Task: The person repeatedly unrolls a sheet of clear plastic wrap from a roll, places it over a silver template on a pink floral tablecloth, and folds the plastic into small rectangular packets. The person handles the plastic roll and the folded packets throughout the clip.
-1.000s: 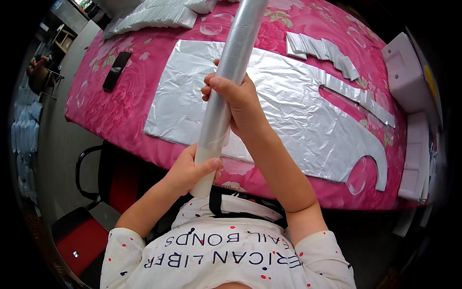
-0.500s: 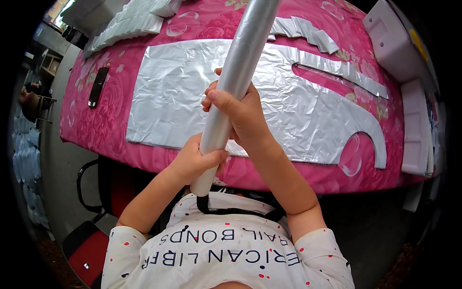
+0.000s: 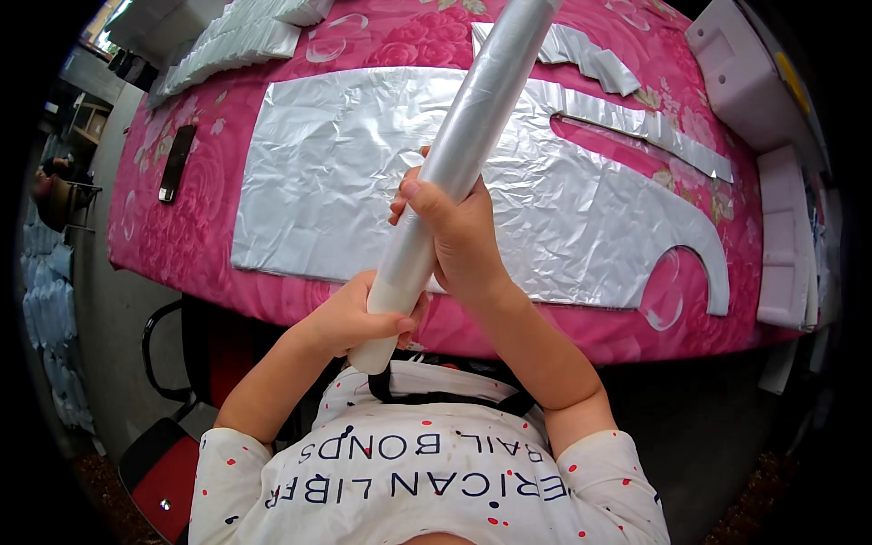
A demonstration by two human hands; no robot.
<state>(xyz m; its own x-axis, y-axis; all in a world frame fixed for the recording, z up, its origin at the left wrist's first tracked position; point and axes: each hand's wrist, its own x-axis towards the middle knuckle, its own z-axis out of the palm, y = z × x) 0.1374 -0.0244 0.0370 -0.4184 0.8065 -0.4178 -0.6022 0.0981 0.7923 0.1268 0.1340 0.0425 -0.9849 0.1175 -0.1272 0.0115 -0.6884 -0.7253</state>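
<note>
A long roll of translucent silvery plastic film [image 3: 486, 100] slants up and to the right in front of me. Its pale lower end sits close to my waist, and the upper end runs out at the top edge. My left hand [image 3: 363, 313] is wrapped round the bottom part. Higher up, my right hand [image 3: 459, 227] grips the roll, its thumb across the front. Behind both hands, a flat, crinkled silvery plastic sheet [image 3: 318, 173] lies on the table, cut like an apron with a curved notch and a long strip at its right end.
A pink floral cloth covers the table [image 3: 218, 236]. On it are a black phone-like object [image 3: 177, 163], stacked folded white plastic [image 3: 232, 50] and folded silvery strips [image 3: 590, 59]. White foam boxes [image 3: 745, 82] stand at the right. A red-and-black chair [image 3: 163, 472] is at lower left.
The roll has leaned further right, with its lower end shifted slightly left. Both hands still hold it, and my left hand has moved a little down and left.
</note>
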